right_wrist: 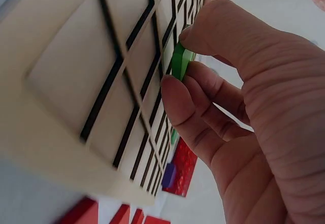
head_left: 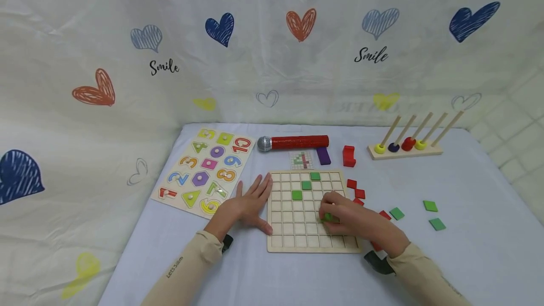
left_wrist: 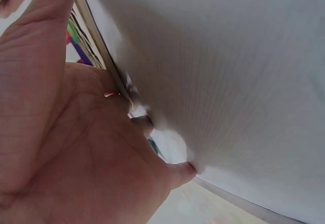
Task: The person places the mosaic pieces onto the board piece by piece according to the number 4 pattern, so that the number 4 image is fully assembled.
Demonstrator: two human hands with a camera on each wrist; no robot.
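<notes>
A wooden grid board (head_left: 299, 243) lies on the table, with three green square tiles in a diagonal row in its upper cells, one of them a middle tile (head_left: 306, 185). My left hand (head_left: 250, 204) is spread flat at the board's left edge, its thumb and fingertips against the rim. Over the right part of the grid, my right hand (head_left: 350, 216) pinches another green tile (right_wrist: 181, 61) between thumb and fingers. In the right wrist view that tile stands tilted, close against the grid's cells.
Red tiles (head_left: 360, 194) and loose green tiles (head_left: 430, 206) lie right of the board. Behind it are a pattern card (head_left: 301, 160), a purple block (head_left: 324, 156), a red block (head_left: 349, 156) and a toy microphone (head_left: 297, 142). A number puzzle (head_left: 199, 178) lies left; a peg stacker (head_left: 403, 152) stands back right.
</notes>
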